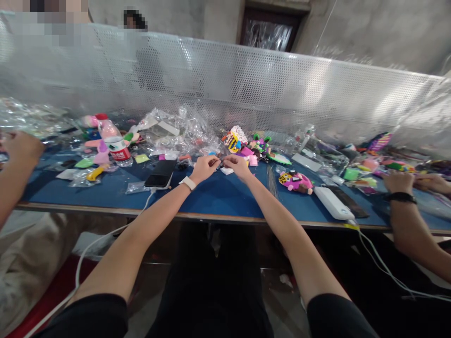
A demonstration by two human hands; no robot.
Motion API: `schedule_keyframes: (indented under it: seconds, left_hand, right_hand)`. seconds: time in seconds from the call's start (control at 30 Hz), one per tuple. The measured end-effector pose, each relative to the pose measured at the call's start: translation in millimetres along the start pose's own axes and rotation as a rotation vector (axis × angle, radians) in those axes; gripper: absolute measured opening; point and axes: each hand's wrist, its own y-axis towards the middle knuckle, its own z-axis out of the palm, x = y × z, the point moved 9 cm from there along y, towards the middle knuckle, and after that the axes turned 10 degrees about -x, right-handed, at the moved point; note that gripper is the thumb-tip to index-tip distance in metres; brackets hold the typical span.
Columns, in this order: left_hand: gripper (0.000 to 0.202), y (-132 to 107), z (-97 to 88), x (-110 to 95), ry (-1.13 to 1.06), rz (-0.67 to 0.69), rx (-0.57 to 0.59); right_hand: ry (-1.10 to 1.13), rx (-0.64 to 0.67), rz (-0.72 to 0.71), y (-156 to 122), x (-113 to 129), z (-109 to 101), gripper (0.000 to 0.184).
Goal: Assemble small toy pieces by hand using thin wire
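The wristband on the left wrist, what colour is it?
White. The wristband shows clearly in the head view.

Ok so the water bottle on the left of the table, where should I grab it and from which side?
Probably grip the water bottle around its clear body just above the red label, coming from the near side. It leans with its red cap tipped away to the left, and foam pieces crowd its left, while the blue table in front of it is more open. The left hand is nearest.
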Motion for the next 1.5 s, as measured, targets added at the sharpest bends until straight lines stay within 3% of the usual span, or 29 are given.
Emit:
schedule_keyframes:
  seconds: [0.13, 0.37, 0.53, 0.63, 1.03, 1.3, 1.5]
  left_hand:
    - [0.020, -1, 4.7, -6, 0.085, 0.065, 0.038]
    - [0.021, -1, 6.2, -3, 0.129, 0.058, 0.054]
    - [0.020, -3, 11.5, 1, 0.107, 0.012, 0.087]
    - [0.023, -2, 14.0, 6, 0.079, -0.051, 0.109]
    - [0.014, -2, 14.4, 6, 0.047, -0.079, 0.097]
    - [0.015, -1, 9.1, 5, 0.017, -0.104, 0.043]
    - [0.014, -1, 6.7, 7, 0.030, -0.119, 0.022]
  right_hand:
    - [-0.028, 0.029, -0.033, -1, 1, 3, 0.044]
    - [-0.077, 0.054, -0.037, -2, 2, 4, 0.037]
    - [-0.377, 0.040, -0.270, -8, 23, 8, 0.020]
    - [-0.434, -0.013, -0.323, -10, 31, 8, 0.019]
    - [-0.424, 0.009, -0.292, -11, 34, 10, 0.017]
    - [-0.489, 0.017, -0.400, -17, 47, 15, 0.015]
    - [-0.427, -0.005, -0.317, -18, 45, 15, 0.014]
